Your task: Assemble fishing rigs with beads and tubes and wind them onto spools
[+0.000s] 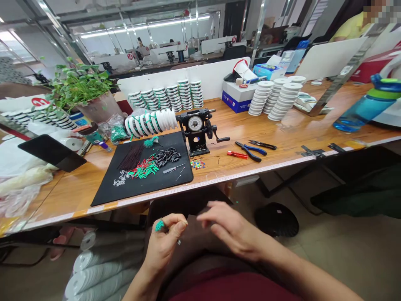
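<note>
My left hand [164, 242] is closed low over my lap, thumb and forefinger pinched together. A small green bundle [160, 226] shows between its fingers; any fine thread at the fingertips is too thin to make out. Just to the right, my right hand [233, 229] hangs with fingers stretched and apart, slightly blurred, nothing visible in it. Beyond both hands, a black mat [109, 190] bears a similar green bundle [151, 142], dark thin strands [131, 156], black pieces [168, 157], red and green tubes [144, 168] and small clear pieces [120, 179].
A hand-cranked winder [196, 129] carries a row of white spools [153, 122]. Blue-handled pliers [250, 150], tweezers [262, 144] and tiny coloured beads [198, 164] lie nearby. Stacked spools [283, 101], a water bottle [360, 110] and a potted plant [81, 83] stand further off.
</note>
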Motion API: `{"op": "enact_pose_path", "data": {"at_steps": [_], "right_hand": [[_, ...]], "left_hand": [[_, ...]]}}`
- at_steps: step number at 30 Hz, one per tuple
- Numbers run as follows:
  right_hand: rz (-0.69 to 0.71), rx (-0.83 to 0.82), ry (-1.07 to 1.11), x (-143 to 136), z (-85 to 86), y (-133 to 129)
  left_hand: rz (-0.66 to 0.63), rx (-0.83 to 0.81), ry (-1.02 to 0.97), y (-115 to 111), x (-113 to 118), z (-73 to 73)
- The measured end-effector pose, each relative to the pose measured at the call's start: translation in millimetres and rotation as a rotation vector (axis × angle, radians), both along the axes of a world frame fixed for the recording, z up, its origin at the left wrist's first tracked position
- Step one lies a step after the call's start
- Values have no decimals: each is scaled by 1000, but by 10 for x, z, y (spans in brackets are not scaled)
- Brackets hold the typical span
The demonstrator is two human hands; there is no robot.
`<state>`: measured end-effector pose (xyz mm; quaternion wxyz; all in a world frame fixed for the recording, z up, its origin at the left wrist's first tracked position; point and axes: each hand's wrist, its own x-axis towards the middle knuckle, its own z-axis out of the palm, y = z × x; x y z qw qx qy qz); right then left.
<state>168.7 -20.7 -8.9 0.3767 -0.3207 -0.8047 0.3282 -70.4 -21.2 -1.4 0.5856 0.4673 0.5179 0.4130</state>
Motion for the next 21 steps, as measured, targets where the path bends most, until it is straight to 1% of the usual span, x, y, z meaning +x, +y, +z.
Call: {"op": "enact_pose_path", "data": {"at_steps": [2,5,7,10,12,14,15,16,17,18,20,21], "right_hand": [[75,-92,9,-140,-12,-23],[51,-138,6,-188,-127,-60],[37,-142,11,-154,-193,-85],[23,-77,-2,-66,-294,-75],[-40,11,-139,34,-417,-21],[-135,70,-332,190,-597,54],[-178,68,-394,287,-698,87],[-214,57,-431,391,-796,111],[-242,40,-454,495,-885,124],[-256,17,-473,592,-955,123],[-253,-45,-520,732,-1017,90],[-248,-85,-548,764,-999,63]], "left_hand": [[58,-59,-108,16,-13,47],[106,-193,-265,11,-51,75],[117,-280,-344,-19,-58,68],[177,-362,-454,-70,-38,79],[273,-361,-524,-75,-39,117],[393,-300,-568,-51,-71,159],[434,-256,-571,-32,-94,171],[445,-212,-550,-15,-118,176],[418,-168,-500,-2,-139,172],[352,-124,-413,5,-151,161],[147,-32,-133,-3,-136,134],[36,9,43,-13,-106,125]]}}
